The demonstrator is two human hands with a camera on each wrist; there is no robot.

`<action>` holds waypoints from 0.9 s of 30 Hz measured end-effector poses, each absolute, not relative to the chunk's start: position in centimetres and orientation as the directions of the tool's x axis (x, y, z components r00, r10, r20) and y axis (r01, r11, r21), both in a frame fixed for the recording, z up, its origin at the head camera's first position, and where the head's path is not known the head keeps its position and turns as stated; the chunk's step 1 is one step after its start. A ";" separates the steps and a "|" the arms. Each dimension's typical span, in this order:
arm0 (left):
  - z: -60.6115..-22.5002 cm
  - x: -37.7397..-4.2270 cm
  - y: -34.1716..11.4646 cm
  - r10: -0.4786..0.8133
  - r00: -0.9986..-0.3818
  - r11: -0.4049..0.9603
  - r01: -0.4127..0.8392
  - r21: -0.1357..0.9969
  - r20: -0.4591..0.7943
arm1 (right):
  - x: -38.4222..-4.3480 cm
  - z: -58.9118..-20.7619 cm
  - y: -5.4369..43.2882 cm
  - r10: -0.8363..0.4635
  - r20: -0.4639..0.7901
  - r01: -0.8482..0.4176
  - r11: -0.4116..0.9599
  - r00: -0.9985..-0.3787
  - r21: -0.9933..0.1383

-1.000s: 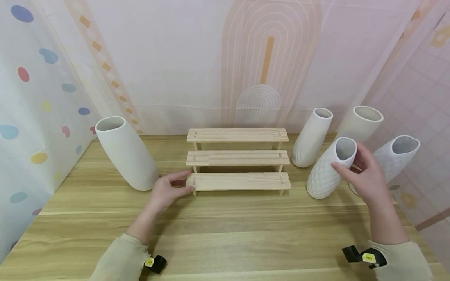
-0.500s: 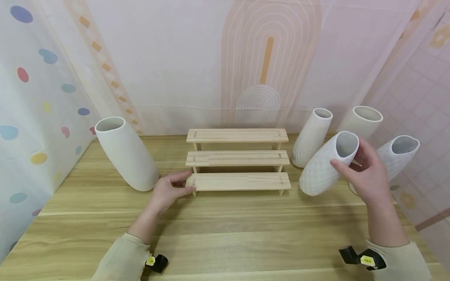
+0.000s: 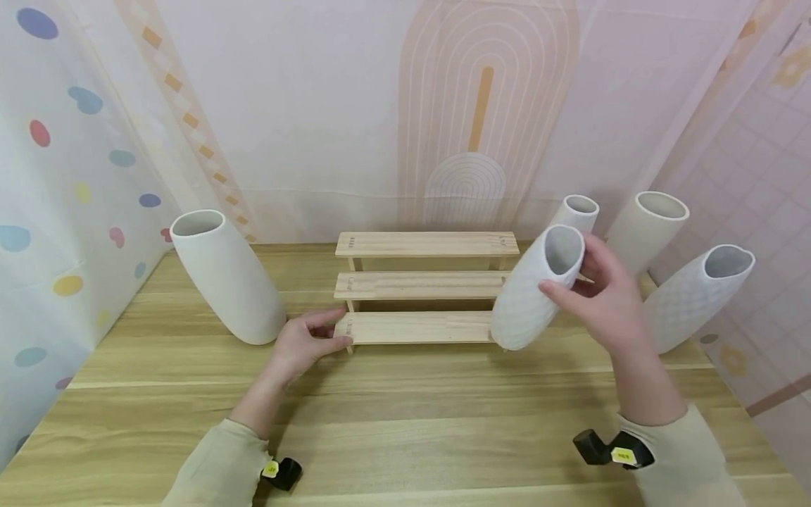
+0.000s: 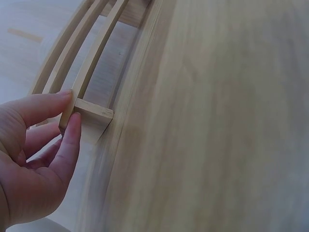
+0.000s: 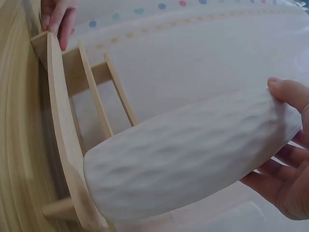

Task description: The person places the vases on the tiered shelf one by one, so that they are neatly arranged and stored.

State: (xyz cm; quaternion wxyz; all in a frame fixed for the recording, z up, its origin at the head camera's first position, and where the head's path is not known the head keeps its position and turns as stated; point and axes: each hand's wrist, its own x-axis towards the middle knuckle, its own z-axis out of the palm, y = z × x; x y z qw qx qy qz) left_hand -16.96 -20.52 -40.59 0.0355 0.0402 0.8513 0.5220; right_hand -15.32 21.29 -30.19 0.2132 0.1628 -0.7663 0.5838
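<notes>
My right hand [image 3: 605, 303] grips a white vase [image 3: 529, 296] with a dimpled diamond texture near its rim, thumb in front and fingers behind. The vase is held tilted, its base in front of the right end of the wooden three-step stand's [image 3: 424, 327] lowest board. In the right wrist view the dimpled vase [image 5: 188, 157] hides part of the stand [image 5: 65, 116]; whether its base touches a board cannot be told. At the stand's left end my left hand [image 3: 307, 345] pinches the lowest board's tip, thumb and fingers on either side, as the left wrist view shows.
A smooth white vase [image 3: 231, 282] stands left of my left hand. To the right are a slim ribbed vase [image 3: 573, 215], partly hidden, a plain off-white vase [image 3: 649, 229] at the back and another textured vase [image 3: 697, 299]. A patterned cloth [image 3: 304, 105] hangs behind the table.
My right hand has lifted the dimpled vase off the table and carried it left, to the stand's right end. The left hand stays on the stand.
</notes>
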 end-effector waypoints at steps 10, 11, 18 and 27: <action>-40.7 -17.1 -20.6 0.101 -0.995 0.450 0.036 0.892 -0.011 | -16.6 -30.3 16.4 -0.090 0.416 -0.426 0.222 -0.905 -0.877; -40.7 -17.1 -20.6 0.102 -0.995 0.452 0.037 0.891 -0.010 | -16.8 -30.3 15.9 -0.098 0.411 -0.422 0.221 -0.906 -0.879; -40.7 -17.1 -20.6 0.103 -0.995 0.453 0.041 0.891 -0.007 | -17.7 -30.2 12.5 -0.188 0.467 -0.496 0.169 -0.864 -0.851; -40.7 -17.2 -20.6 0.097 -0.995 0.474 0.042 0.879 -0.005 | -18.4 -30.5 9.1 -0.261 0.495 -0.541 0.145 -0.829 -0.829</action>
